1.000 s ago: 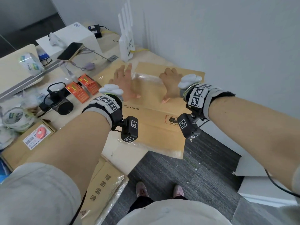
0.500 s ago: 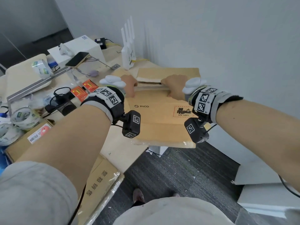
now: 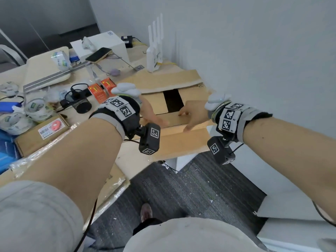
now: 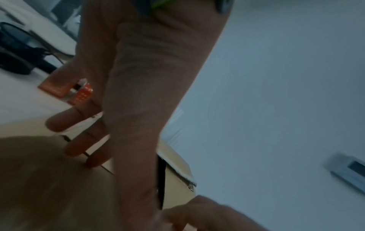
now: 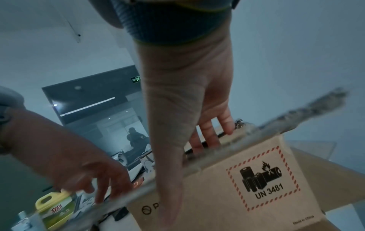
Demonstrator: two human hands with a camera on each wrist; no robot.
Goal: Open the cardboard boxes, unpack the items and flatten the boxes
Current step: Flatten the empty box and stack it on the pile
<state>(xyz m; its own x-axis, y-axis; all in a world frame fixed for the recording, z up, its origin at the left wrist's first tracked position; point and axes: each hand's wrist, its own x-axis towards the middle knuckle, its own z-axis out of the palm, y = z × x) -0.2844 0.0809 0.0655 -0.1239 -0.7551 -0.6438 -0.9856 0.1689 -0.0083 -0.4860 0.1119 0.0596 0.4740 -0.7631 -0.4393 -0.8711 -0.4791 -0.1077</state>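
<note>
A flat brown cardboard box (image 3: 163, 82) lies at the table's corner by the wall. Its far flap is folded back and a dark opening (image 3: 172, 100) shows in the middle. The near flap (image 3: 181, 142) is pulled toward me, and both hands hold its taped edge. My left hand (image 3: 151, 113) holds the flap's left part, fingers over the edge (image 5: 102, 184). My right hand (image 3: 194, 113) has its fingers over the edge and its thumb down the printed outer face (image 5: 187, 156), beside the battery warning label (image 5: 262, 179). What the box holds is hidden.
Two small orange boxes (image 3: 101, 90), a black mesh cup with cables (image 3: 80, 102), tape rolls (image 3: 36, 106) and a labelled cardboard box (image 3: 43, 135) crowd the table to the left. A white router (image 3: 154, 57) stands at the wall. Flattened cardboard (image 3: 112, 182) leans below the table edge.
My hands went from pressing flat on the taped seam to gripping it. The flaps have since parted: the far one fell back, the near one came toward me, and the opening appeared.
</note>
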